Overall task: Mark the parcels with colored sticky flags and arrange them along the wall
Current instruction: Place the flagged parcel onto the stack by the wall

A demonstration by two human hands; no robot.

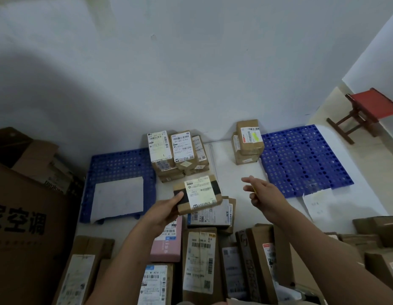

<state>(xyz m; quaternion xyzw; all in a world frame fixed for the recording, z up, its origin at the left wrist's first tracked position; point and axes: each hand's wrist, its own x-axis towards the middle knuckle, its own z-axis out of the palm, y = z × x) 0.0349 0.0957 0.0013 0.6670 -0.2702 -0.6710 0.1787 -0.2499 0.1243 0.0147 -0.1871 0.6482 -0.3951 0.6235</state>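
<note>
While the left hand [167, 211] grips a small brown parcel [199, 194] by its near-left corner, thumb on the black tape band, the box is held clear above the floor parcels, short of the stack [177, 154] at the wall [191, 73]. It appears light and rigid, judged manageable one-handed; a grip across the short edges would hold it steadier. The right hand [262, 194] is extended, fingers loosely spread, with a yellow sliver at the fingers, possibly a sticky flag [254, 189], too small to confirm. Whether the held parcel bears a flag cannot be determined; label text is illegible.
</note>
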